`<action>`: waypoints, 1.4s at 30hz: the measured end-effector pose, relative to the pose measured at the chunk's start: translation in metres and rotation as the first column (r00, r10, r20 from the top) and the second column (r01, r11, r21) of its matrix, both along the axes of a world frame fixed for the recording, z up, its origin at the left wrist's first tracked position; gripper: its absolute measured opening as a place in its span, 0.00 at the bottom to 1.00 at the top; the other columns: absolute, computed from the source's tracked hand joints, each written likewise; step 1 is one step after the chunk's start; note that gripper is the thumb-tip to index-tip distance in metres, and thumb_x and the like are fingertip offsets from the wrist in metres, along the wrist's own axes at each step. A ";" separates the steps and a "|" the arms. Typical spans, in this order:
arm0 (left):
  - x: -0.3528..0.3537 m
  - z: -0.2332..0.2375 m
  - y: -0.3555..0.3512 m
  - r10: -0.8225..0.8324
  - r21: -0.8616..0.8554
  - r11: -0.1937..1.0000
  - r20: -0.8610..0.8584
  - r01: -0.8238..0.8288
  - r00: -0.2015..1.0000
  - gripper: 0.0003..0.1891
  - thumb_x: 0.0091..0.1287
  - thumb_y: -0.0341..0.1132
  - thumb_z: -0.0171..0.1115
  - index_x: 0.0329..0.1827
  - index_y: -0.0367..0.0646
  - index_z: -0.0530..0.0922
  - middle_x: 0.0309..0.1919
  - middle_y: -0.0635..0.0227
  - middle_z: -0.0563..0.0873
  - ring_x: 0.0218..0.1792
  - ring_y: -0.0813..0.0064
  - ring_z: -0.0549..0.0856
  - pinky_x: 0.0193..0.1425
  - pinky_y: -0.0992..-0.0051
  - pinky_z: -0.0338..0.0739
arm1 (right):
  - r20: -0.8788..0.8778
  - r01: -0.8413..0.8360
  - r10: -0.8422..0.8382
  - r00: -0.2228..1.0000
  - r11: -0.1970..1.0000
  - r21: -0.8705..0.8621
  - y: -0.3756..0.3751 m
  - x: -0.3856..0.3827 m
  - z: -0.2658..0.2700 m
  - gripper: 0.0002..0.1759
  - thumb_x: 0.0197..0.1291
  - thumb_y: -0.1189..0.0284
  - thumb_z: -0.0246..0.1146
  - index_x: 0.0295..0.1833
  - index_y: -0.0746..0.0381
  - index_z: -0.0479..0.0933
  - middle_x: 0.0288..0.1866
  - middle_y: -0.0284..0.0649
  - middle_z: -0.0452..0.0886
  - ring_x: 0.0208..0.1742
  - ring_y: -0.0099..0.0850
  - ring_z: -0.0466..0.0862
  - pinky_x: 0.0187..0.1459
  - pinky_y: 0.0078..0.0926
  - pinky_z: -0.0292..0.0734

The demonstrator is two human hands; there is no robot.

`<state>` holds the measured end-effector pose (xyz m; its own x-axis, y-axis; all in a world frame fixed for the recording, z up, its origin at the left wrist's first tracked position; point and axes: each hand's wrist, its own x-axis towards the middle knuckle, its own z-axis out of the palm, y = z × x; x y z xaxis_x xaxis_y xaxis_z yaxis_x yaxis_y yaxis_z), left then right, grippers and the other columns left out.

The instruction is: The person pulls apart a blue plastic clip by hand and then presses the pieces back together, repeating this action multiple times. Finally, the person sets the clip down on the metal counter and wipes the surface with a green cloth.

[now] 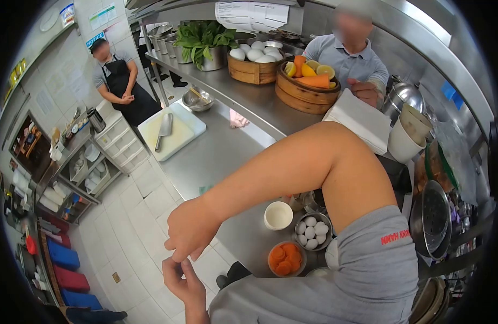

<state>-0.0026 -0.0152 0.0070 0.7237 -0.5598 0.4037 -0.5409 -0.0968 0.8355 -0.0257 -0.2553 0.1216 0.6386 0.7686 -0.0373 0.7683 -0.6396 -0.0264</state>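
My right hand (194,229) reaches across from the right, its fingers bent downward and drawn together. Just below it, my left hand (185,284) has its fingers curled and its thumb raised to the right fingertips. The two hands meet over the tiled floor, beside the steel counter; anything pinched between them is hidden or too small to make out. Nearest on the counter are a white cup (278,216), a steel bowl of eggs (313,231) and a bowl of sliced carrots (286,258).
A cleaver (164,131) lies on a white cutting board (176,132). Bamboo baskets (308,96) with eggs, lemons and carrots line the shelf, near leafy greens (202,40). One person (119,81) stands in an apron; another (349,59) is behind the shelf.
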 end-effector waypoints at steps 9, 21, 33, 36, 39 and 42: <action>-0.004 -0.001 0.000 -0.033 -0.020 0.999 -0.047 0.032 0.998 0.07 0.88 0.30 0.62 0.49 0.36 0.82 0.37 0.74 0.83 0.36 0.86 0.75 0.40 0.78 0.69 | -0.022 -0.005 0.003 1.000 0.998 -0.059 0.000 -0.002 0.001 0.19 0.83 0.52 0.65 0.58 0.56 0.84 0.51 0.40 0.87 0.45 0.44 0.93 0.43 0.48 0.88; -0.005 -0.002 0.003 -0.047 -0.042 0.998 -0.081 0.043 0.996 0.06 0.87 0.29 0.64 0.49 0.36 0.81 0.36 0.75 0.82 0.34 0.87 0.75 0.38 0.80 0.69 | 0.008 -0.021 0.022 1.000 0.997 -0.076 0.002 -0.003 0.000 0.18 0.83 0.51 0.65 0.57 0.55 0.84 0.50 0.40 0.87 0.45 0.44 0.93 0.42 0.48 0.88; -0.007 -0.004 0.005 -0.069 -0.042 0.997 -0.120 0.065 0.990 0.06 0.87 0.29 0.64 0.50 0.36 0.82 0.38 0.75 0.83 0.36 0.88 0.76 0.40 0.81 0.71 | 0.019 -0.042 0.043 0.999 0.997 -0.070 0.002 -0.004 0.000 0.19 0.82 0.50 0.66 0.55 0.56 0.85 0.49 0.39 0.88 0.45 0.44 0.94 0.42 0.48 0.88; -0.006 -0.004 0.006 -0.075 -0.030 0.997 -0.110 0.072 0.991 0.06 0.87 0.29 0.64 0.50 0.35 0.82 0.39 0.74 0.84 0.37 0.87 0.76 0.41 0.81 0.71 | 0.002 -0.039 0.039 0.999 0.997 -0.072 0.002 -0.004 -0.001 0.19 0.82 0.51 0.67 0.57 0.56 0.85 0.49 0.39 0.88 0.45 0.45 0.94 0.42 0.49 0.88; -0.006 -0.004 0.007 -0.084 -0.028 0.996 -0.109 0.082 0.990 0.06 0.87 0.29 0.63 0.50 0.35 0.82 0.39 0.73 0.85 0.37 0.87 0.77 0.42 0.81 0.71 | -0.004 -0.029 0.028 1.000 0.997 -0.077 0.003 -0.005 -0.002 0.19 0.82 0.51 0.67 0.58 0.56 0.84 0.49 0.40 0.88 0.45 0.45 0.94 0.43 0.49 0.88; -0.003 -0.007 0.009 -0.091 -0.020 0.996 -0.095 0.090 0.991 0.07 0.88 0.29 0.63 0.50 0.35 0.82 0.40 0.73 0.85 0.38 0.87 0.78 0.42 0.81 0.72 | -0.009 -0.027 0.027 1.000 0.996 -0.090 0.004 -0.005 -0.001 0.19 0.82 0.51 0.67 0.59 0.56 0.83 0.49 0.40 0.88 0.46 0.45 0.94 0.44 0.49 0.88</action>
